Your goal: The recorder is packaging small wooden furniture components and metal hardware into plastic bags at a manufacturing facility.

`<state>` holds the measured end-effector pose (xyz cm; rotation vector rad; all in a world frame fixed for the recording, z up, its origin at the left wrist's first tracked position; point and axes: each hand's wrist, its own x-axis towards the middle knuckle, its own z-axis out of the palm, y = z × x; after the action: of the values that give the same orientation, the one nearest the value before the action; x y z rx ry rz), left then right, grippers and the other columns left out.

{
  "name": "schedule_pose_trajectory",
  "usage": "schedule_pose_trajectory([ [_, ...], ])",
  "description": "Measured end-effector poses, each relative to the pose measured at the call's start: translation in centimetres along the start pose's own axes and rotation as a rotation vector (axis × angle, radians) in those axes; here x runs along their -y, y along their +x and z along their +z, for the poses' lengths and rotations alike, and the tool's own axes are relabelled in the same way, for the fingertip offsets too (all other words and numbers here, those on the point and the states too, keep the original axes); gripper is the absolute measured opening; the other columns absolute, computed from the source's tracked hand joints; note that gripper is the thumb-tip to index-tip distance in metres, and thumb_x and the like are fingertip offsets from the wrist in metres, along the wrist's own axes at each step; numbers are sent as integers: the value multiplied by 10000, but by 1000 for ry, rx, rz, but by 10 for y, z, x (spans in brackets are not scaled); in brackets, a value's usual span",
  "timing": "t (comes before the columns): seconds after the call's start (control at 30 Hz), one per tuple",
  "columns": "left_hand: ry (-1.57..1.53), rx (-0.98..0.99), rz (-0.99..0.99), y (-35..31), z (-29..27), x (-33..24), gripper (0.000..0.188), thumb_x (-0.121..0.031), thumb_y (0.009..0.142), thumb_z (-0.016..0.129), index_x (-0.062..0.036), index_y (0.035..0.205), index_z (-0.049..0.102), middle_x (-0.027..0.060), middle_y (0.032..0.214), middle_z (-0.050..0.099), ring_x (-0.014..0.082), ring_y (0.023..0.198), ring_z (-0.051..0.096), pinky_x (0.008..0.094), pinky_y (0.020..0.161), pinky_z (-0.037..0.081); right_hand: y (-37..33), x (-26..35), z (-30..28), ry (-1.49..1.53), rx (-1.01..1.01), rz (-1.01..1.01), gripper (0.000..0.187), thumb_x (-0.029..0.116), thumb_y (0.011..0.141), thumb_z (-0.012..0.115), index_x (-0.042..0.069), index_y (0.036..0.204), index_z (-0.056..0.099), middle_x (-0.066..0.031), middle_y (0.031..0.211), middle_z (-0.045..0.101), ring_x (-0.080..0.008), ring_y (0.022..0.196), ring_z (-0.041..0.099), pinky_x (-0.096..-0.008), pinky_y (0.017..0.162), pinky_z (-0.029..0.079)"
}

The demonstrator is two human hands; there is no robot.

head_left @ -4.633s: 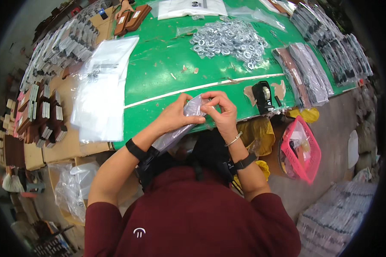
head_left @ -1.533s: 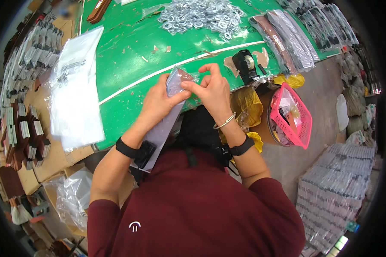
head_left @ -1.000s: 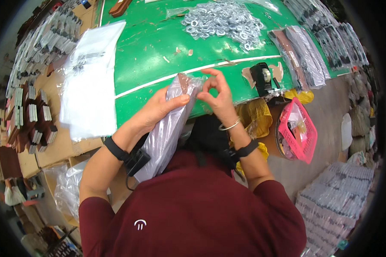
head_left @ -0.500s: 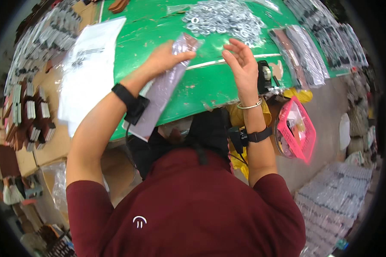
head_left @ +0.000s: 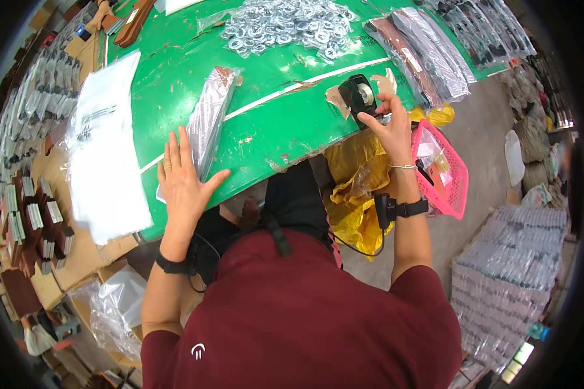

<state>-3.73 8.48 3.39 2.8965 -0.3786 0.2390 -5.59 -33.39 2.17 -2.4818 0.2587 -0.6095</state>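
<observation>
Long plastic-wrapped package (head_left: 213, 107) lying aslant on green bench (head_left: 272, 150), between pile of white plastic bags (head_left: 100, 155) and black tape dispenser (head_left: 352, 97). Left hand (head_left: 183, 187) open, fingers spread, at package's near end; firm contact hard to tell. Right hand (head_left: 390, 126) at dispenser, fingers part-curled; whether pinching tape, cannot tell. Package likely light, fairly stiff inside; film looks slick, loose, creasing easily. Best hold: across both long edges near middle, not by film alone.

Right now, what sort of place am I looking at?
Probably a packing workshop: a heap of small bagged rings, stacked plastic-wrapped pieces, and a tape dispenser on a green worktable.
</observation>
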Motion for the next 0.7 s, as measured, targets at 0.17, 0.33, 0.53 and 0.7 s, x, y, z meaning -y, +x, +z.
schedule_pose_trajectory([
  [0.17,11,-41,-67,0,12,-1,1147,-547,709,798,-38,1564,229,224,1507,416,382,1347,447,500,1065,367,5,-20,14,219,-58,126,480,289,756,833,83,1127,608,-4,785,639,-188,761,617,-350,750,452],
  [0.33,60,-78,-53,-1,16,0,1143,-535,714,801,-19,1559,229,215,1477,450,368,1315,477,487,1047,377,-5,-9,2,162,-154,22,389,191,831,780,62,1148,596,7,734,606,-116,656,562,-299,659,437],
  [0.53,49,-29,-101,4,12,-1,1156,-536,714,799,-13,1560,211,205,1497,432,356,1335,464,515,1037,388,-51,-19,-25,848,73,351,295,90,928,675,18,1199,586,67,795,538,-17,749,485,-173,683,358],
  [0.7,116,-62,-87,12,13,-4,1169,-556,706,797,-18,1561,208,186,1531,400,359,1370,431,563,1057,379,-57,-24,-2,945,-1,414,215,84,932,681,28,1133,630,61,880,605,-15,794,531,-167,721,397],
])
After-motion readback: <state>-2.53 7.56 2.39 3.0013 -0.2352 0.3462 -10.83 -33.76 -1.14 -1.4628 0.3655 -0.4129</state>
